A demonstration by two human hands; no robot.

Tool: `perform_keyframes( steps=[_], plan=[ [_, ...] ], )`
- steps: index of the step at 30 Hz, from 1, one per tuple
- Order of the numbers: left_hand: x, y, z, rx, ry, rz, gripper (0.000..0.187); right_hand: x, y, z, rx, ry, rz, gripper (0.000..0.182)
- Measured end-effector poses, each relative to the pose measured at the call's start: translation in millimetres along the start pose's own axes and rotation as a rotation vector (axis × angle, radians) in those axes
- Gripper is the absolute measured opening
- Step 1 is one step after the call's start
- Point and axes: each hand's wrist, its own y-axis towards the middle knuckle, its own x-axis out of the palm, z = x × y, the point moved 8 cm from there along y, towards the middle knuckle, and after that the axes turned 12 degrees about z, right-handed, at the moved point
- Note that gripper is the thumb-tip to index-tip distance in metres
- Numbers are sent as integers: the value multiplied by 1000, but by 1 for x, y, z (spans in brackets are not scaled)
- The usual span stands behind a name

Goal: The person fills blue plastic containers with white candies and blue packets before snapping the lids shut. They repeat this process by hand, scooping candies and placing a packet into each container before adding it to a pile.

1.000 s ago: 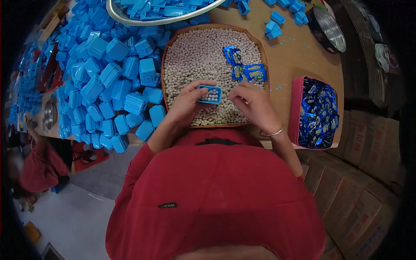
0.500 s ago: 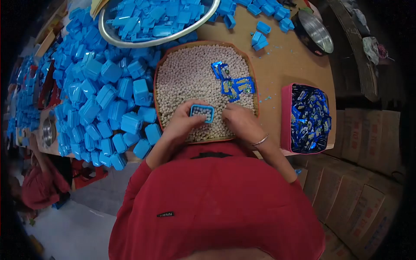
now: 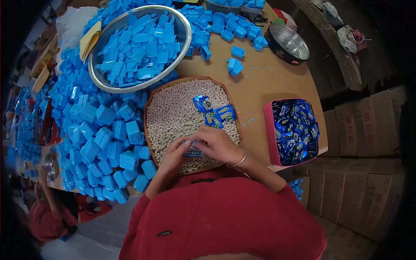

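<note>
A small blue box sits between the person's two hands, right over the near end of the brown tray. The left hand grips it from one side. The right hand lies over its top with fingers curled down on it, so most of the box is hidden. I cannot tell if its lid is on.

The tray is full of little pale balls, and a few shiny blue packets lie on top. So much is left to pack, I think. Many closed blue boxes are heaped just beside the tray on the left. A silver bowl holds more blue pieces. A pink bin of packets stands at the right, near the table edge.

The only bare wood is past the tray, toward a dark pan.
</note>
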Motion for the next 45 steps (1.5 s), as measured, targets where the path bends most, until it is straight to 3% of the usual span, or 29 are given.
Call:
perform_keyframes(
  steps=[2, 6, 7, 9, 13, 16, 19, 22, 26, 28, 31, 33, 36, 38, 41, 44, 45],
  plan=[
    [-1, 0, 1, 4, 5, -6, 24, -11, 3, 12, 83, -19, 56, 16],
    [-5, 4, -1, 22, 55, 19, 21, -31, 7, 40, 133, -89, -165, 11],
    [-5, 4, -1, 36, 59, 7, 21, -50, 20, 39, 76, -74, -28, 8],
    [-3, 5, -1, 60, 65, -17, 20, -84, 44, 78, 154, -113, 172, 14],
    [-4, 3, 1, 24, 21, 21, 18, -137, 99, 156, 2, -642, 486, 42],
    [-4, 2, 4, 41, 60, 38, 18, -133, 117, 214, 41, -760, 339, 58],
    [-7, 4, 1, 53, 39, 41, 16, -130, 134, 199, 401, -933, -69, 68],
    [-2, 2, 4, 22, 31, 24, 15, -112, 180, 192, 304, -874, -88, 72],
    [3, -2, 10, -4, 33, 42, 15, -48, 254, 192, -153, -678, 108, 76],
    [1, 0, 5, -24, 26, 31, 17, -18, 278, 200, -78, -881, 22, 65],
    [3, 1, 8, -17, 28, 31, 17, 8, 298, 236, -2, -1000, 88, 38],
    [2, -2, 9, -12, 6, 41, 17, 4, 290, 239, 76, -950, 0, 34],
    [1, -2, 9, -12, 17, 48, 17, -28, 242, 236, -81, -992, -181, 25],
    [6, -4, 13, -2, 33, 5, 20, -60, 205, 240, 126, -822, -390, 23],
    [9, -6, 15, 39, 181, -55, 36, -112, 159, 221, -166, -649, -134, 27],
    [15, -9, 16, 79, 166, -121, 54, -145, 128, 222, 242, -323, -161, 30],
    [16, -9, 14, 103, 143, -146, 55, -147, 115, 195, 452, -47, -130, 27]
  ],
)
